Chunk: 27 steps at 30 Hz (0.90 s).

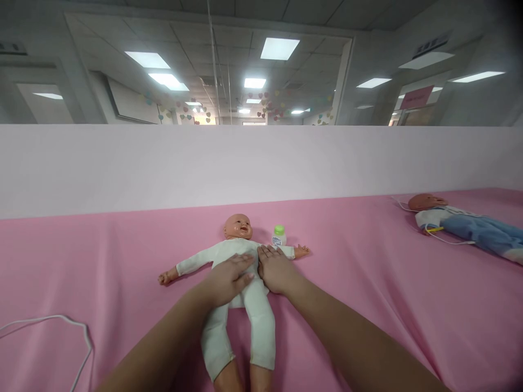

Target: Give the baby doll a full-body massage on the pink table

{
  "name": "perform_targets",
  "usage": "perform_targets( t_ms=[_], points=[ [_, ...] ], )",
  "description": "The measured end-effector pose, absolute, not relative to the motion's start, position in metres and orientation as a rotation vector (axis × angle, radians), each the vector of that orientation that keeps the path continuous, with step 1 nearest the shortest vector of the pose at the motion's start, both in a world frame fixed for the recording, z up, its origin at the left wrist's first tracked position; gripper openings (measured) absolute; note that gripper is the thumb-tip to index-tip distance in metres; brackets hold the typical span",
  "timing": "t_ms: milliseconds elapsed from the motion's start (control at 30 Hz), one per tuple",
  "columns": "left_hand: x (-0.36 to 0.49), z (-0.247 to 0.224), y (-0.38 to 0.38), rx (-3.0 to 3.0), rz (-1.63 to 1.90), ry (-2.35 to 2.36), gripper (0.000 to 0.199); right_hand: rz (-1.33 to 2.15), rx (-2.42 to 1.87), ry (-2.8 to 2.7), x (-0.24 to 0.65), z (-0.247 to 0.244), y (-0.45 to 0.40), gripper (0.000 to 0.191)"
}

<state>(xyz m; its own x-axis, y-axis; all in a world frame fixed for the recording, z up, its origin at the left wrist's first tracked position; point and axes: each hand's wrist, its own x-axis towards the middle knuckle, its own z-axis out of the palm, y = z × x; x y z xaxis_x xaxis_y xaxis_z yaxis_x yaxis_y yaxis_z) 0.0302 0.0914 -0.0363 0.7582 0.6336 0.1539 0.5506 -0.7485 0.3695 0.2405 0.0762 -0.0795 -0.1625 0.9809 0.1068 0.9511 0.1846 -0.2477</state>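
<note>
A baby doll (261,321) with a white cloth body lies on its back in the middle, its arms spread and its head toward the far wall. My left hand (232,277) lies on the doll's torso, fingers stretched out and thumb apart. Against the other side of the torso rests my right hand (274,268), its fingers extended over the doll's chest and upper arm. Neither hand appears to grasp anything. Just beyond the doll's outstretched arm stands a small white bottle (279,238) with a green cap, partly hidden at its base.
A pink sheet (134,245) covers the surface, with folds at the right. Another doll (469,223) in blue and white clothes lies at the far right, with a white cord and yellow tag. A white cable (61,317) curves at the lower left. Behind rises a white panel (204,169) below glass.
</note>
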Motion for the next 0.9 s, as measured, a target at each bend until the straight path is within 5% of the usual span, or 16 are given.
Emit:
perform_targets(
  t_ms=[467,767,900],
  points=[
    [-0.005,-0.080,0.162,2.548,0.475,1.595,0.065,0.166,-1.777,-2.225,0.245,-0.065,0.069,0.059],
    [-0.003,-0.087,0.160,2.630,0.529,1.567,0.061,0.609,-0.842,-2.398,0.206,-0.040,0.020,0.042],
    [-0.002,-0.089,0.160,2.640,0.492,1.552,0.062,0.540,-1.085,-2.433,0.211,-0.048,0.044,0.066]
  ],
)
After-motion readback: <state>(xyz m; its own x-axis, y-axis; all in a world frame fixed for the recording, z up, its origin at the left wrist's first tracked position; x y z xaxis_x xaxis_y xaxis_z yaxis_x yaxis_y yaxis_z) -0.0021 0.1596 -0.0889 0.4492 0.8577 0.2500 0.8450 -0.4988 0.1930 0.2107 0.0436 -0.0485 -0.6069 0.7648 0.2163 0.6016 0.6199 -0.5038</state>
